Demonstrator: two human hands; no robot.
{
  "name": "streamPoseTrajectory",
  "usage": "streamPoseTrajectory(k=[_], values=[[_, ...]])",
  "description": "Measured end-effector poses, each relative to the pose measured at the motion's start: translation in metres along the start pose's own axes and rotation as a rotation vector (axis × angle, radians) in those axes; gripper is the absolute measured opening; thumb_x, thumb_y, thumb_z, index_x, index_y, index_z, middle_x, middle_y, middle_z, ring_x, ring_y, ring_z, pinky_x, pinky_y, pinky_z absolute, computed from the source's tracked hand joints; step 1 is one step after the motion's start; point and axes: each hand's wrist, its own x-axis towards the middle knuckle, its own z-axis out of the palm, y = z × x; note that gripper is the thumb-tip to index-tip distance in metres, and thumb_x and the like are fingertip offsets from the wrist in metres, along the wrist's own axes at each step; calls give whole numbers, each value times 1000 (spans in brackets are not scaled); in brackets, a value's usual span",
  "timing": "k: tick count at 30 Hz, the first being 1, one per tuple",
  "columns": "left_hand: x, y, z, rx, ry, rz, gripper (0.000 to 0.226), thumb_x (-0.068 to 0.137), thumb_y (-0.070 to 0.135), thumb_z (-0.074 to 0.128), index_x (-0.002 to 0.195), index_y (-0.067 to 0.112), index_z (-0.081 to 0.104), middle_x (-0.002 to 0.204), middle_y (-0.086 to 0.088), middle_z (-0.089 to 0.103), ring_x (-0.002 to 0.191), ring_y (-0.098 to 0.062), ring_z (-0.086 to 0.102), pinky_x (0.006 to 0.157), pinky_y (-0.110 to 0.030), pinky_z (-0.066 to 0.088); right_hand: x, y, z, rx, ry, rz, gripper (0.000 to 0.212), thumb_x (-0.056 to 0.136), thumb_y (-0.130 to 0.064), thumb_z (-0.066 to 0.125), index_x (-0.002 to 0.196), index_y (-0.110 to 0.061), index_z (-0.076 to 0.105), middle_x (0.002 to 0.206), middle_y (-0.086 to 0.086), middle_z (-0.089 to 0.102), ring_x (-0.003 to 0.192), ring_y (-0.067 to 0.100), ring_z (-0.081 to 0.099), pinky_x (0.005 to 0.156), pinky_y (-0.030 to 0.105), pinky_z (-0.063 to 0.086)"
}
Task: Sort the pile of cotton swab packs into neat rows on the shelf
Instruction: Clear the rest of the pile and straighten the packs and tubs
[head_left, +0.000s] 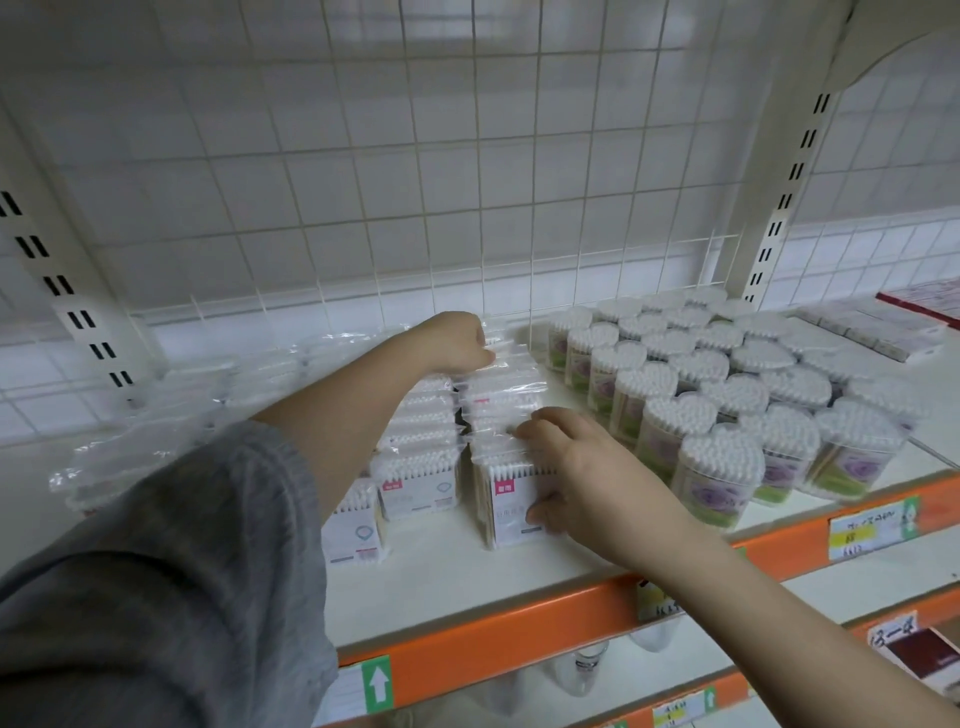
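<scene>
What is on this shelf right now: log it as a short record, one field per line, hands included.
left hand: at the far end of the right row, fingers curled on a pack's plastic
right hand: grips the front pack of the same row
rows: two rows of cotton swab packs, upright
loose pile: flat clear packs, left of the rows
heart-shaped tubs: standing in rows on the right
shelf: white, orange front edge

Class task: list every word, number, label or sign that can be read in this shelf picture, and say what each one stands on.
White up-arrow on a green tag, on the orange shelf edge: a sign, no words.
Second green arrow tag, further right on that edge: no words.
Pink label on the front swab pack: too blurred to read.
Yellow price tag on the edge: handwriting illegible.
Lower price tag: too small to read.
</scene>
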Motion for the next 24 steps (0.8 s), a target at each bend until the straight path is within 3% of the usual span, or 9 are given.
streamPoseTrajectory(k=[5,8,11,16,19,21,24], values=[[4,-12,-3,-239,57,36,18,84,30,64,98,22,57,95,3,59,72,-12,56,65,-24,45,1,1,6,-15,62,4,70,70,-14,76,133,-13,47,137,7,44,129,24,40,101,29,38],[5,-19,-6,-312,120,78,18,84,25,65,102,23,63,103,5,60,89,-11,60,77,-23,46,5,3,18,-60,180,-17,73,45,-10,86,113,-8,59,115,14,60,105,33,61,83,34,52],[5,-23,-12,-356,57,80,18,92,24,55,104,21,67,106,8,64,93,-12,61,83,-23,45,12,2,20,-71,212,-21,75,38,-9,87,108,-9,60,109,13,63,98,31,65,79,33,54],[21,-27,-19,-177,134,95,24,96,24,49,114,19,65,125,3,59,112,-13,54,86,-21,38,10,5,18,-54,158,-7,77,41,-16,90,111,-11,60,113,10,62,102,28,64,85,29,51],[30,-24,-18,-8,51,61,35,96,28,48,127,14,57,133,-1,54,120,-18,50,93,-25,38,9,6,17,-43,130,8,74,46,-18,89,114,-13,60,117,8,61,107,26,61,89,27,47],[35,-22,-17,56,16,41,33,97,27,45,121,8,59,124,-6,58,113,-23,52,94,-30,39,10,7,17,-36,122,7,73,49,-18,88,116,-13,59,119,8,60,110,26,60,91,27,45],[42,-22,-13,108,30,31,23,97,24,44,96,6,58,102,-9,55,95,-23,51,84,-29,40,12,8,18,-44,136,0,74,47,-18,89,115,-13,60,118,8,60,108,26,61,90,28,47]])
